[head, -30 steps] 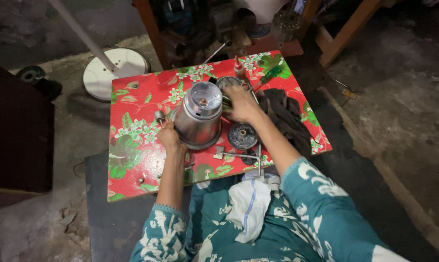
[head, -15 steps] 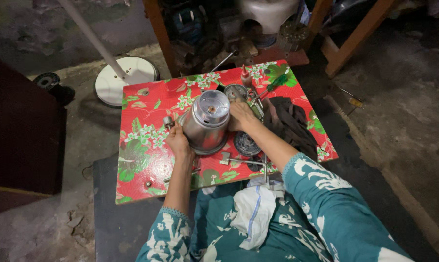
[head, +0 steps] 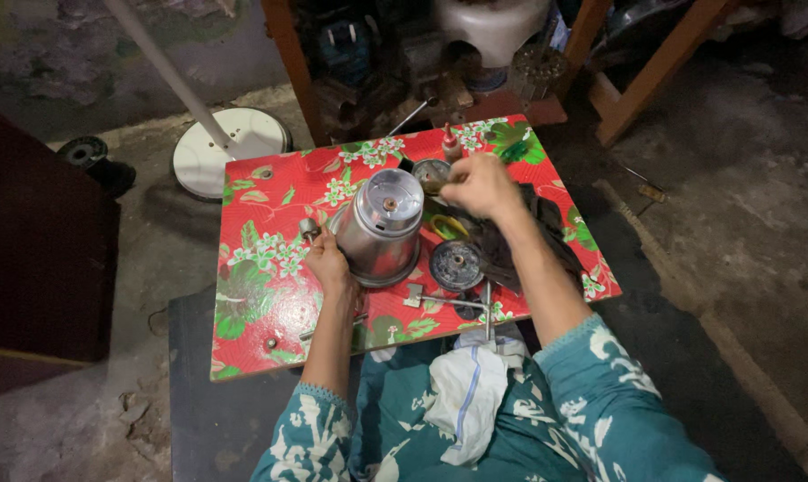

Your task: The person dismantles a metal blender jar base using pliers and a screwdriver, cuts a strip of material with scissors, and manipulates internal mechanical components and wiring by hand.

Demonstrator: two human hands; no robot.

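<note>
Gripping inverted metal jar (head: 382, 228), left hand (head: 326, 261) fingers, right hand (head: 480, 185) clenched above.

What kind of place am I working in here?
Probably a small floor-level repair workshop: a low table with a red floral cover holds a metal jar, a round dark part and a bent metal tool; bare concrete floor.

Small red bottle (head: 451, 143) upright at table's (head: 270, 330) far edge.

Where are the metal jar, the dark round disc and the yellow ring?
Metal jar (head: 382, 234): head view, on its shiny side.
Dark round disc (head: 457, 265): head view, its centre.
Yellow ring (head: 449, 227): head view, its band.
</note>
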